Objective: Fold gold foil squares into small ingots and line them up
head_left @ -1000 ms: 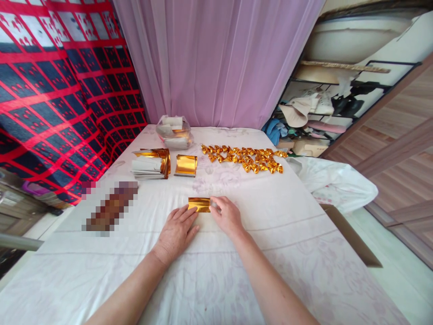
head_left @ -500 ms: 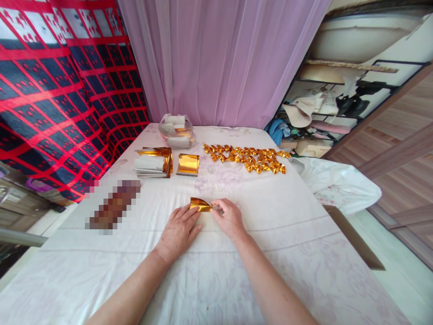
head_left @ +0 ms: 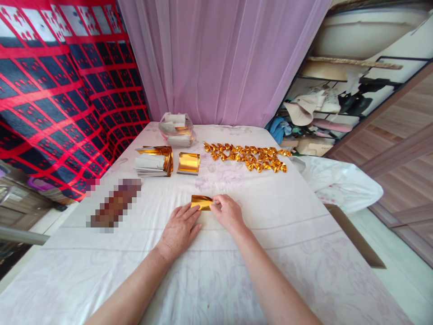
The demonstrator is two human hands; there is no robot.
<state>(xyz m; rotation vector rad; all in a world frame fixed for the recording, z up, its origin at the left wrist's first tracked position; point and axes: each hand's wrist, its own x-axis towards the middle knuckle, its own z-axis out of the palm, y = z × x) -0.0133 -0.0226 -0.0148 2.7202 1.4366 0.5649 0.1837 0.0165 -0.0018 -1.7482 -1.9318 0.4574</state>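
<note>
Gold paper: a small shiny gold foil paper sheet [head_left: 201, 202] lay on the white flowered cloth [head_left: 216, 253], near the middle of the table and close to the person.
Right hand: the right hand [head_left: 227, 212] pinched the right end of the sheet between thumb and fingers.
Left hand: the left hand [head_left: 179, 229] lay flat, fingers close together, with the tips touching the sheet's left edge.
How to fold well: I think the left fingertips should hold the sheet down so it could not slide, while the right hand lined up the edges before pressing a sharp crease. Foil keeps every dent, so a slow, light touch looked best.
Folded ones: a row of little folded gold foil shapes [head_left: 248, 158] sat farther back on the right.
Spare sheets: a loose gold foil square [head_left: 188, 163] lay beside a stack of white-backed foil papers [head_left: 153, 163].
Bag: a clear plastic bag of papers [head_left: 176, 129] stood by the pink curtain [head_left: 219, 58].
</note>
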